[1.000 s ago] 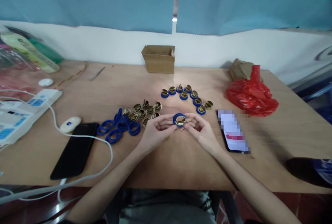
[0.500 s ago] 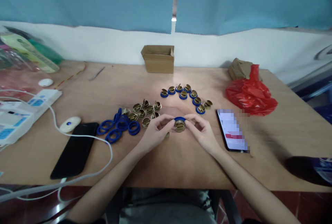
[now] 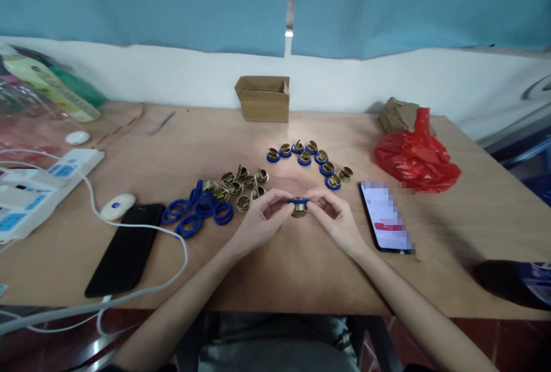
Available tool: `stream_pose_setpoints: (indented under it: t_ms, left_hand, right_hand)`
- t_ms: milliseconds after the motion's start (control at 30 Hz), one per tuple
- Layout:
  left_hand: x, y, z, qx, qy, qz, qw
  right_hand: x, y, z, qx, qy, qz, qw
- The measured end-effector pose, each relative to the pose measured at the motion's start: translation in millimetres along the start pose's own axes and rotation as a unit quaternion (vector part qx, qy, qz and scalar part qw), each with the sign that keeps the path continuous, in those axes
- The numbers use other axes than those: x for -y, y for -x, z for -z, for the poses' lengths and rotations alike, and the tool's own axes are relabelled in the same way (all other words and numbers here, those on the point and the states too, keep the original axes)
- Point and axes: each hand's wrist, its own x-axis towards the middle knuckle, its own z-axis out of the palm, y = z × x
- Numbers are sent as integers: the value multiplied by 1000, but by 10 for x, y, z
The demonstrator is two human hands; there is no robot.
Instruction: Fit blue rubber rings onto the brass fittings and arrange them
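Observation:
My left hand (image 3: 258,220) and my right hand (image 3: 333,217) meet just above the wooden table (image 3: 301,268), fingertips pinched from both sides on one brass fitting (image 3: 298,209) with a blue ring (image 3: 298,202) around its top. To the left lie a pile of loose blue rings (image 3: 198,210) and a cluster of bare brass fittings (image 3: 241,181). Behind my hands, an arc of brass fittings with blue rings on them (image 3: 307,159) sits on the table.
A small open cardboard box (image 3: 262,97) stands at the back. A red plastic bag (image 3: 415,157) and a lit phone (image 3: 385,217) lie right. Left are a black phone (image 3: 124,248), a white cable (image 3: 142,228), a power strip (image 3: 34,191) and a white oval device (image 3: 117,206).
The blue ring faced me a second ago with the fitting inside it. It has since tipped flat and now sits as a thin band on the fitting's top. My hands stayed in place.

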Motion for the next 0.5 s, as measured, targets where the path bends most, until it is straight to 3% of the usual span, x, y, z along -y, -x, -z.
stream_pose_setpoints:
  t_ms: [300, 400, 500]
  left_hand:
    - [95, 18, -10, -2, 29, -1, 1000]
    - [102, 43, -48, -27, 14, -20, 999]
    - [106, 69, -88, -35, -16, -44, 998]
  right_hand:
    - [-10, -8, -40, 12, -46, 8, 999]
    - [31, -43, 71, -29, 21, 17, 999]
    - [35, -89, 283, -119, 150, -3, 982]
